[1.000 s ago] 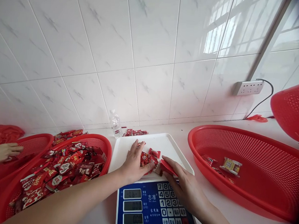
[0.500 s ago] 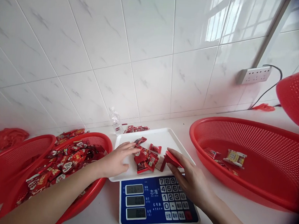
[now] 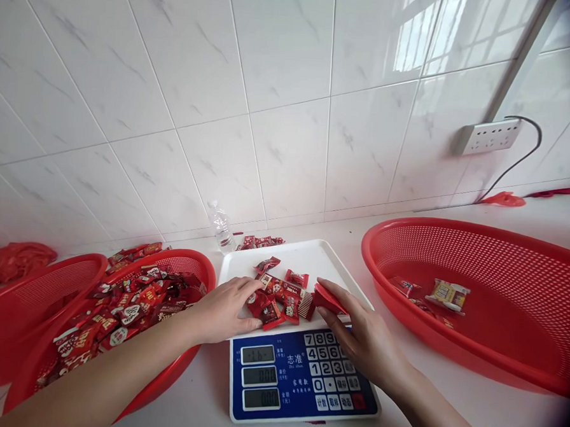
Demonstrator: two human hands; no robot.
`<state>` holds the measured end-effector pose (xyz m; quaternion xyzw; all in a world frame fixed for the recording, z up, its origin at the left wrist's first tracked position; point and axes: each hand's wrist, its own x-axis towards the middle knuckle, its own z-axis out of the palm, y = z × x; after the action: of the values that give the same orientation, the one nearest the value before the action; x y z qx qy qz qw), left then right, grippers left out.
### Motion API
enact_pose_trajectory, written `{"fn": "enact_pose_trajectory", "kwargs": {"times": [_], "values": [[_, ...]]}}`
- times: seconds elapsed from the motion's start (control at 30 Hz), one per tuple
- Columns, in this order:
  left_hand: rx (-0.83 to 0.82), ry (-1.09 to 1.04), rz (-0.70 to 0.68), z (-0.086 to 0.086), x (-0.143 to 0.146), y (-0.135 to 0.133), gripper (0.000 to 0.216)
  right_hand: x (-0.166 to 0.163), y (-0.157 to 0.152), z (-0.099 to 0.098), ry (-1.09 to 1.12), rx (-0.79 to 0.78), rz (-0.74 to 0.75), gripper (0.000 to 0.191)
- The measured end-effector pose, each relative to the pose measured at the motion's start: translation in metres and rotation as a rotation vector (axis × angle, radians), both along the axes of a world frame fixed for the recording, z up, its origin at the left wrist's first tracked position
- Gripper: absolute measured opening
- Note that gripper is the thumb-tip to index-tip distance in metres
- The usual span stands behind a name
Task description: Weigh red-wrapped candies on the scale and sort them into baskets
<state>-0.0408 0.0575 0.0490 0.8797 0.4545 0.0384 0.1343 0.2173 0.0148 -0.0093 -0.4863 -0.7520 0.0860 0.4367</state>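
**Packets (image 3: 287,301) on the tray (image 3: 311,256) at mid-frame**

Wall (image 3: 293,61): pale marbled tiles, fills the upper half of the frame. Table (image 3: 199,387): white, spans the lower half.

Baskets, 3 in view, all red and perforated. Right basket (image 3: 508,340): long oval, right of frame. Left basket (image 3: 174,373): lower left, heaped with red wrapped sweets (image 3: 131,314). Outer basket (image 3: 1,345): at the left edge, beside it.

Scale (image 3: 294,408): lower centre, blue panel, 3 displays; the lower 2 read 0.00. The tray adjoins its upper edge.

Right hand (image 3: 360,326): just right of centre, thumb and fingers pinching a red pouch above the tray's right side. Left hand (image 3: 225,306): left of centre, thumb spread away from the fingers, fingertips at the left edge of the packets; cannot tell whether it presses on them.

Red plastic heap (image 3: 17,263): left edge of frame. Socket strip (image 3: 490,136): upper right, on the wall, 1 dark cable at its right end. Bottle (image 3: 221,226): clear, standing behind the tray's upper left corner.

Red pouch (image 3: 328,298): in the right hand, just right of the striped end of 1 packet. Yellow packet (image 3: 448,293): flat inside the right basket. Packets: mostly red, loosely clustered at mid-tray, 2 slightly apart toward its upper side.
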Motion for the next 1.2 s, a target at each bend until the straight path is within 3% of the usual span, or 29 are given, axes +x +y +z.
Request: {"fn": "enact_pose_trajectory", "kwargs": {"times": [0.3,0.57,0.73,0.97,1.1,1.2], "values": [[0.124,0.041,0.115,-0.016,0.028,0.006,0.071,0.000,0.001,-0.002,0.019,0.021,0.001,0.036],[0.113,0.002,-0.136,-0.010,0.048,0.026,0.098,0.001,0.001,-0.003,0.073,-0.020,0.001,0.036],[0.081,-0.005,-0.191,-0.013,0.065,0.042,0.078,0.001,0.002,-0.004,0.088,-0.024,0.005,0.036],[0.225,-0.016,0.121,-0.021,0.083,0.029,0.064,0.001,0.003,-0.007,0.102,-0.022,0.007,0.036],[0.220,-0.038,0.148,-0.010,0.072,0.039,0.057,0.000,0.002,-0.006,0.106,-0.018,-0.001,0.036],[0.207,-0.113,0.077,-0.009,0.054,0.054,0.048,0.000,0.002,-0.004,0.109,-0.008,-0.014,0.035]]}}
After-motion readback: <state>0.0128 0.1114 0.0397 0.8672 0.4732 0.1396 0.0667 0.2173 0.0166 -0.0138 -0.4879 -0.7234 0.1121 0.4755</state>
